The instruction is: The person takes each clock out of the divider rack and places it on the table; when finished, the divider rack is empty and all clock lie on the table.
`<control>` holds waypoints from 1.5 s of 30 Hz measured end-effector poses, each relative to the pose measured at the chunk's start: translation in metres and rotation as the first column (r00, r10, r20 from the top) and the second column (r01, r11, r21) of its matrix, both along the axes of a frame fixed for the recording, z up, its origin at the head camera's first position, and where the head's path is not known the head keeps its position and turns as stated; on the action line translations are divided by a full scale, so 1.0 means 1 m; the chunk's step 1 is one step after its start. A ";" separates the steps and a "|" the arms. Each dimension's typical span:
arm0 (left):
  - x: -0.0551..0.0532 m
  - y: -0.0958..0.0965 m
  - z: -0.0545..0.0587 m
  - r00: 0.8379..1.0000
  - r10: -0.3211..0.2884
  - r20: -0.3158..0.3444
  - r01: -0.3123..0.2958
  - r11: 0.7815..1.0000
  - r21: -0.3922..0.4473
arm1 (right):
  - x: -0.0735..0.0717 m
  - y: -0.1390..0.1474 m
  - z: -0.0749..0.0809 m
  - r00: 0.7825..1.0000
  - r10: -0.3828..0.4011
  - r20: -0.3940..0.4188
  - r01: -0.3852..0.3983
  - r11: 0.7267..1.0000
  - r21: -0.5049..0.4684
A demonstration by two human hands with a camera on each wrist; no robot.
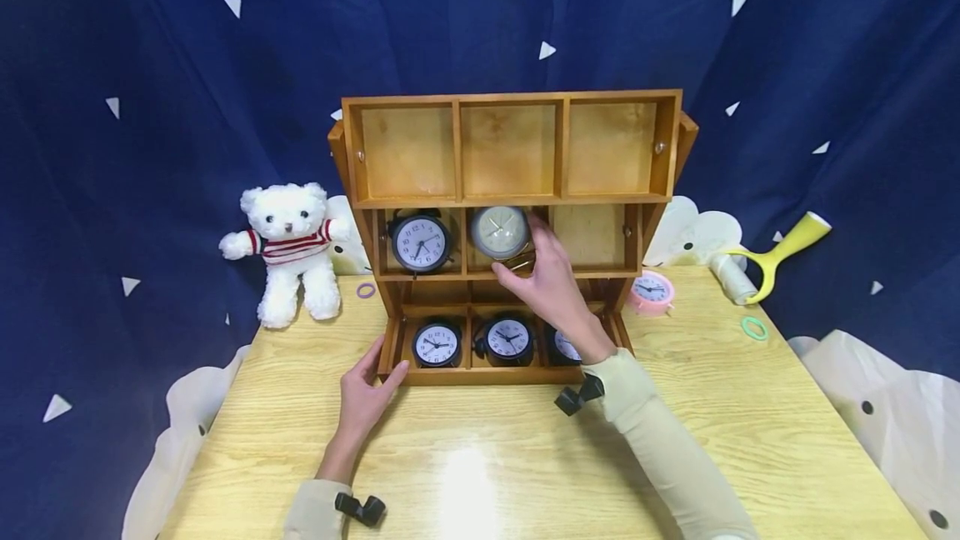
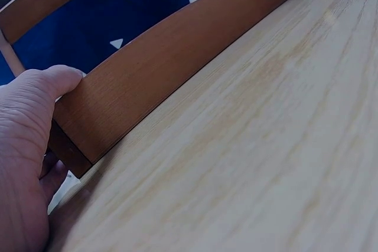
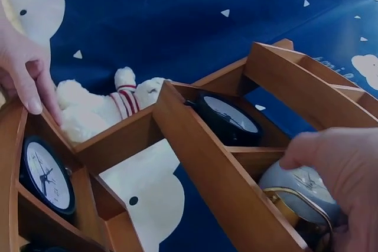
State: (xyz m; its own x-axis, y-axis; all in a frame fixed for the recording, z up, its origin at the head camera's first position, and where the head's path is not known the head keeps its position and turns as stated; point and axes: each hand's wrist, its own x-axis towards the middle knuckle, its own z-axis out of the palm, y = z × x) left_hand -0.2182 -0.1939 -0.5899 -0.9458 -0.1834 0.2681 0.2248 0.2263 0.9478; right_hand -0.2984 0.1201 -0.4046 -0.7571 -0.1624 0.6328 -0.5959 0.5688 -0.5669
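Note:
A three-tier wooden shelf [image 1: 459, 152] stands on the table, each tier split into three compartments. My right hand [image 1: 551, 282] grips a pale grey alarm clock [image 1: 498, 232] in the middle compartment of the middle tier. The clock's gold handle [image 3: 298, 196] is at its lower side, and the thumb lies over its face edge. At the shelf's lower left corner, my left hand [image 1: 366, 394] holds the frame, thumb [image 2: 62, 78] on the front board and fingers behind the end. A black clock [image 1: 421, 243] sits in the left middle-tier compartment.
Black clocks [image 1: 437, 345] fill the bottom tier, the right one partly hidden by my right wrist. A white teddy bear [image 1: 288, 252] stands left. To the right are a pink clock [image 1: 651, 292], a yellow slingshot-shaped object [image 1: 780, 257], and a green ring [image 1: 754, 328]; a purple ring [image 1: 366, 290] lies left.

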 end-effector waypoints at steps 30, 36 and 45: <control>0.003 -0.001 -0.003 1.000 -0.005 0.012 0.005 1.000 0.002 | -0.011 -0.027 -0.009 0.980 -0.176 -0.097 0.180 0.983 0.036; 0.003 0.000 -0.002 1.000 -0.007 -0.001 0.007 1.000 0.004 | -0.012 -0.029 -0.012 0.974 -0.191 -0.119 0.194 0.981 0.014; 0.002 0.000 0.000 1.000 -0.013 -0.004 0.013 1.000 0.021 | -0.014 -0.031 -0.013 0.974 -0.200 -0.108 0.200 0.980 -0.016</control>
State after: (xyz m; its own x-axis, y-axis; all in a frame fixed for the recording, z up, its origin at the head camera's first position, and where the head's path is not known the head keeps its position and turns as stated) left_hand -0.2165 -0.1940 -0.5900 -0.9469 -0.1770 0.2683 0.2315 0.2033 0.9514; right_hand -0.3123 0.0889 -0.4176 -0.7009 -0.0110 0.7132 -0.5283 0.6798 -0.5087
